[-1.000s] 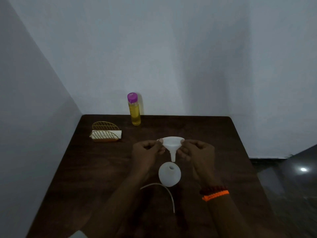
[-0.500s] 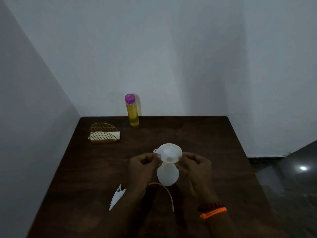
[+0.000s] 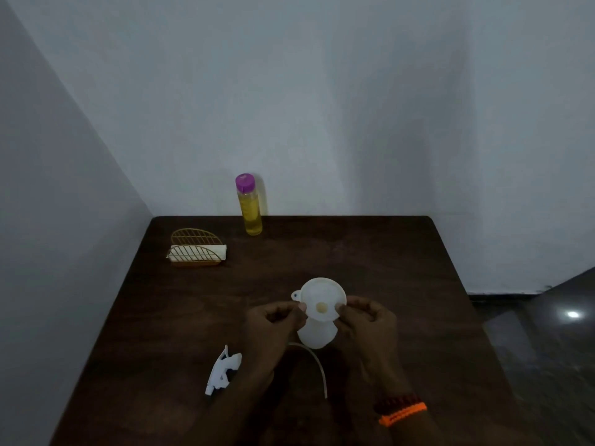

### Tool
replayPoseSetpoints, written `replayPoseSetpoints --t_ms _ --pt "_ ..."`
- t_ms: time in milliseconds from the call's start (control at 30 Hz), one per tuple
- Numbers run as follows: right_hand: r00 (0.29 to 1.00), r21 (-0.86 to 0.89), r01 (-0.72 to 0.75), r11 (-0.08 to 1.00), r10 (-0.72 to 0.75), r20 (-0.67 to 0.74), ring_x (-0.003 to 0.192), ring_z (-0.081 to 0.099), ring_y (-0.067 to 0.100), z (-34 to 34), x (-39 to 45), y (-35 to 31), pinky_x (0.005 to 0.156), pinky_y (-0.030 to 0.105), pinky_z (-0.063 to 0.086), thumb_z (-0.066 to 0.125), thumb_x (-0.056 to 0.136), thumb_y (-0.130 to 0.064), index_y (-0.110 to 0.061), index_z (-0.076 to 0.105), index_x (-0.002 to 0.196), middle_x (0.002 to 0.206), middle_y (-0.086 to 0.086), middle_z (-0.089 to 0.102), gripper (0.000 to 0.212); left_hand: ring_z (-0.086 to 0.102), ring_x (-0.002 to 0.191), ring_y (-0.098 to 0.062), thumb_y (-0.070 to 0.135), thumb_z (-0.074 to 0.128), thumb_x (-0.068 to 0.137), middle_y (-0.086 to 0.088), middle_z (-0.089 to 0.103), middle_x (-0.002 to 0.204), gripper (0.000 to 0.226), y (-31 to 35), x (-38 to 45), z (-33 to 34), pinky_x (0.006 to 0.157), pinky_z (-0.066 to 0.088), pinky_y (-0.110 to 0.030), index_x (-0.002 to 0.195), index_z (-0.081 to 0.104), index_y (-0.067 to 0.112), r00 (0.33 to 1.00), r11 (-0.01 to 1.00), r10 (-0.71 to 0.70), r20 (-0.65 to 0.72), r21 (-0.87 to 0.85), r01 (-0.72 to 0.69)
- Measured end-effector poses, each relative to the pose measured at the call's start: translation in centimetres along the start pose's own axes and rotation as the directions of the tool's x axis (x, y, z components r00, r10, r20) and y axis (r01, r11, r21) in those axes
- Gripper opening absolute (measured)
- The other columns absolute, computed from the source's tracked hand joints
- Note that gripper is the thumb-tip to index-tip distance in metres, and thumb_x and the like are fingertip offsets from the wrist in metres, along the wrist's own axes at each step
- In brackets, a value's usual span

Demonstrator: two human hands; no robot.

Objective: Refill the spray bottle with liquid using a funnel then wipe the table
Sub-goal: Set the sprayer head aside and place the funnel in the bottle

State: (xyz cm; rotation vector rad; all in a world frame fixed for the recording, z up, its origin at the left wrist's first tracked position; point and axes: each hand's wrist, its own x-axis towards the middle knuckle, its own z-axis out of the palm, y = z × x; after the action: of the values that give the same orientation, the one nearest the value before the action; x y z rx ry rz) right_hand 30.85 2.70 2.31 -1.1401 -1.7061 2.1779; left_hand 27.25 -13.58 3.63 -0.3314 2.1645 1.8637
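Count on the dark wooden table (image 3: 370,252): one white funnel (image 3: 323,299), one white spray bottle (image 3: 316,335) with its top off, one detached white trigger sprayer head (image 3: 222,371), one thin curved dip tube (image 3: 317,365), one clear bottle of yellow liquid (image 3: 249,209) with a purple cap, one gold wire napkin holder (image 3: 197,249) holding white napkins. Two hands in view.

Funnel sits upright over the spray bottle's neck, near the table's centre; small tab on its rim points left. Whether the spout is seated fully in the neck cannot be told.

Left hand (image 3: 273,320): fingers curled, thumb and forefinger pinched on the funnel's left rim. Right hand (image 3: 367,320): same pinch on the right rim; orange and dark bands on that wrist.

Sprayer head lies on its side, near-left of the hands, apart from the bottle. Dip tube arcs from under the left hand toward the near edge. Yellow-liquid bottle stands upright at the far edge, cap on, well apart from the funnel. Napkin holder at far left.
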Motion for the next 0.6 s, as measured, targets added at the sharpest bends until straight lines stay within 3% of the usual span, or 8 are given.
replayPoseSetpoints --t_ms 233,433,500,600 --pt "0.997 0.004 0.036 0.999 -0.036 -0.07 0.081 0.075 0.017 -0.5 1.5 -0.8 0.071 0.038 0.062 0.076 0.082 -0.026 -0.017 0.073 0.087 0.085 0.001 0.077 0.011 0.078 0.083 -0.016 0.032 0.077 0.085 -0.001 0.08 0.086 0.015 -0.4 1.1 -1.4 0.082 0.063 -0.041 0.088 0.081 0.019 0.993 0.99 -0.107 0.049 -0.088 0.111" --pt "0.991 -0.089 0.076 0.993 -0.085 -0.101 0.081 0.074 0.017 0.4 5.7 -3.5 0.067 0.03 0.059 0.07 0.089 -0.026 -0.014 0.071 0.089 0.086 0.006 0.075 0.012 0.078 0.081 -0.017 0.028 0.074 0.088 -0.005 0.079 0.082 0.019 -0.5 5.2 -3.3 0.074 0.063 -0.033 0.091 0.077 0.009 0.973 0.964 -0.22 -0.072 -0.168 0.206" --pt "0.989 -0.158 0.117 0.981 -0.13 -0.075 0.08 0.073 0.017 1.6 7.7 -4.3 0.066 0.029 0.059 0.071 0.089 -0.026 -0.015 0.071 0.089 0.085 0.005 0.075 0.011 0.078 0.082 -0.015 0.027 0.075 0.087 -0.005 0.079 0.087 0.014 -0.5 7.1 -4.1 0.071 0.063 -0.029 0.092 0.077 0.013 0.974 0.971 -0.205 -0.099 -0.145 0.19" --pt "0.985 -0.306 0.172 0.936 -0.156 0.075 0.078 0.073 0.016 3.8 10.7 -5.5 0.062 0.027 0.061 0.073 0.087 -0.024 -0.014 0.073 0.092 0.087 0.007 0.074 0.011 0.076 0.087 -0.013 0.029 0.075 0.087 -0.003 0.077 0.095 0.009 -0.3 10.4 -5.1 0.082 0.063 -0.036 0.094 0.075 0.023 0.981 0.992 -0.127 -0.149 -0.014 0.127"
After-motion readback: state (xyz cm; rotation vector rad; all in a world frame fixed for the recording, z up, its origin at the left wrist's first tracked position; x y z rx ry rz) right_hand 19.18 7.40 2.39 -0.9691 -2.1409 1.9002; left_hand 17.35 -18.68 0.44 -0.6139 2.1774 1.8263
